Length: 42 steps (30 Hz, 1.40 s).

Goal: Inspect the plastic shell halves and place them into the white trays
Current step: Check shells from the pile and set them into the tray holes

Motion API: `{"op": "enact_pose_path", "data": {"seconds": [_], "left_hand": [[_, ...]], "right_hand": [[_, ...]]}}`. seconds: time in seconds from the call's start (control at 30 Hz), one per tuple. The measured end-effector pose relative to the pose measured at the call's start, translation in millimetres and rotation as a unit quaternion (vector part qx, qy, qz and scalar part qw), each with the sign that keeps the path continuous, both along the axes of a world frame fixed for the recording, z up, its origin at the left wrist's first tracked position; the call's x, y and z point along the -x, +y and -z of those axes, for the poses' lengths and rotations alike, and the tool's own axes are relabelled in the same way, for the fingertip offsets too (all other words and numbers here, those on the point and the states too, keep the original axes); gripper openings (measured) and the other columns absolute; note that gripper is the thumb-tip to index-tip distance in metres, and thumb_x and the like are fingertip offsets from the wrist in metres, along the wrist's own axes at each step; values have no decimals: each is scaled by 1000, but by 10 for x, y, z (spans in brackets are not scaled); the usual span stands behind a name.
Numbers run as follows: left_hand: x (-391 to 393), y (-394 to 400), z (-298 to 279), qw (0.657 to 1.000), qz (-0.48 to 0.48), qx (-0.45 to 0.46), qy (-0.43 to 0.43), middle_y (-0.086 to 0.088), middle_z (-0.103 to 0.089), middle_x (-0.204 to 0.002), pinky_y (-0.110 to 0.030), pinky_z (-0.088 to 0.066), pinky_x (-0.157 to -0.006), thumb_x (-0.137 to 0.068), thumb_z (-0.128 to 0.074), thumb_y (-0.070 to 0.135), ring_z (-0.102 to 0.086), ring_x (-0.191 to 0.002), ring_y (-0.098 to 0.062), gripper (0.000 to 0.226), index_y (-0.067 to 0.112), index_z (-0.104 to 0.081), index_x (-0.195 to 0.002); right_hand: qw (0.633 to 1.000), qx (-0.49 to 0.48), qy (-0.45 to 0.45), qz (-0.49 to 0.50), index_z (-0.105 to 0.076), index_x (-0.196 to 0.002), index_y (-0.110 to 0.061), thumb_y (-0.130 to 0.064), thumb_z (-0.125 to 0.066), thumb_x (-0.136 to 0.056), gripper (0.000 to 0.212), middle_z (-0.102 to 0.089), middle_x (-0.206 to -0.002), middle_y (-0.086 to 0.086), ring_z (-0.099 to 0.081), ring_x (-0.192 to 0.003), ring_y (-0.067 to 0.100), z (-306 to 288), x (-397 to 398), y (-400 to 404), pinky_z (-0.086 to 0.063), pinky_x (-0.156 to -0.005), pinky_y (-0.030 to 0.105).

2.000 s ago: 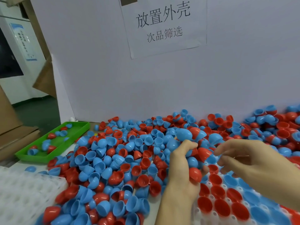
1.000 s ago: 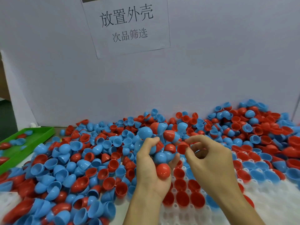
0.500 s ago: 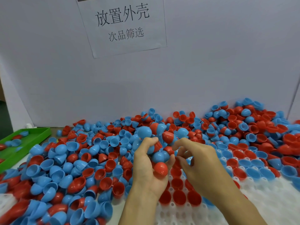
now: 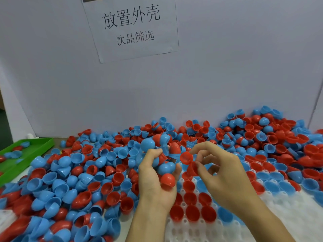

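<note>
My left hand clutches shell bunch; right hand fingers pinch red shell above tray. Few pockets filled, many bare. Big pile on bench unsorted: early, I judge.

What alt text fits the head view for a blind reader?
The left hand grips a handful of blue and red shells while the right hand pinches red shells above a partly filled white tray. Loose shells cover the table; a green tray sits far left.
</note>
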<state>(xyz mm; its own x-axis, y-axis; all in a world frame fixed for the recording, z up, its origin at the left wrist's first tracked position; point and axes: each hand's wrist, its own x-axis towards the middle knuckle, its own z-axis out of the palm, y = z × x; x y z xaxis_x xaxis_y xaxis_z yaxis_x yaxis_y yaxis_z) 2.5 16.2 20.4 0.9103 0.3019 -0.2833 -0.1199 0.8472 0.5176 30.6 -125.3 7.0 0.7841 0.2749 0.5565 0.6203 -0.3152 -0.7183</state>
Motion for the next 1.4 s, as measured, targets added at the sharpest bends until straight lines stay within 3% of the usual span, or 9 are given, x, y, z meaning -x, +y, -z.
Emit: {"op": "enact_pose_path", "data": {"seconds": [0.27, 0.43, 0.57, 0.67, 0.8, 0.97, 1.23, 1.33, 1.4], "left_hand": [[-7, 36, 26, 1000, -7, -4, -5, -1, -64, -63, -24, -45, -39, -57, -74, 16, -55, -50, -12, 3, 17, -72, -59], [-12, 29, 28, 1000, -5, -9, -8, 0, -63, -59, -22, -44, -39, -56, -74, 15, -52, -46, -11, 8, 20, -71, -50], [-7, 25, 21, 1000, -6, -14, -8, 0, -63, -59, -21, -44, -40, -57, -73, 15, -52, -46, -12, 10, 20, -70, -49], [-2, 31, 15, 1000, -4, -12, -4, -1, -64, -61, -22, -44, -39, -57, -74, 15, -53, -49, -12, 8, 19, -71, -51], [-4, 23, 10, 1000, -6, -12, 0, -3, -66, -66, -23, -45, -39, -58, -74, 15, -54, -53, -13, 4, 19, -73, -57], [-1, 19, 11, 1000, -4, -13, 4, -4, -66, -67, -23, -44, -40, -58, -74, 15, -54, -52, -14, 5, 17, -73, -62], [7, 7, 6, 1000, -4, -6, 5, -5, -67, -71, -23, -44, -39, -59, -74, 16, -55, -52, -13, 30, 13, -68, -88], [5, 10, 9, 1000, -7, -4, 5, -6, -68, -80, -24, -44, -40, -59, -74, 15, -56, -56, -14, 36, 14, -68, -95], [6, 13, 8, 1000, -6, -1, 5, -5, -67, -76, -23, -44, -40, -58, -74, 15, -56, -55, -13, 36, 14, -68, -93]], "right_hand": [[997, -55, 25, -38, -61, -98, -42, 7, -62, -89, 50, -58, -82, -6, -63, -81, 16, -75, 63, 20, -52, -60, 44], [990, -109, 62, -60, -64, -102, -36, 9, -60, -91, 46, -67, -87, -2, -64, -82, 18, -101, 78, 32, -55, -65, 54], [985, -139, 82, -68, -68, -105, -39, 5, -59, -94, 47, -74, -90, -1, -70, -89, 15, -134, 106, 33, -57, -74, 50], [984, -137, 88, -66, -67, -109, -42, 2, -59, -95, 46, -76, -91, -2, -71, -84, 13, -141, 112, 23, -56, -67, 48], [973, -183, 120, -76, -62, -94, -34, 2, -60, -93, 36, -74, -80, 3, -58, -53, 1, -162, 119, 24, -45, -52, 12], [965, -182, 172, -79, -76, -96, -40, 0, -57, -96, 44, -75, -85, 2, -50, -56, 8, -132, 87, 27, -47, -51, 22], [964, -181, 183, -66, -74, -99, -46, -3, -58, -97, 46, -77, -95, -1, -57, -68, 15, -114, 67, 31, -53, -60, 18], [970, -168, 163, -66, -73, -103, -44, 0, -60, -95, 46, -77, -92, -7, -60, -65, 4, -111, 71, 26, -52, -61, 15], [984, -126, 119, -43, -70, -110, -39, 3, -62, -92, 46, -75, -89, -14, -67, -76, 0, -99, 71, 37, -52, -64, 13]]}}
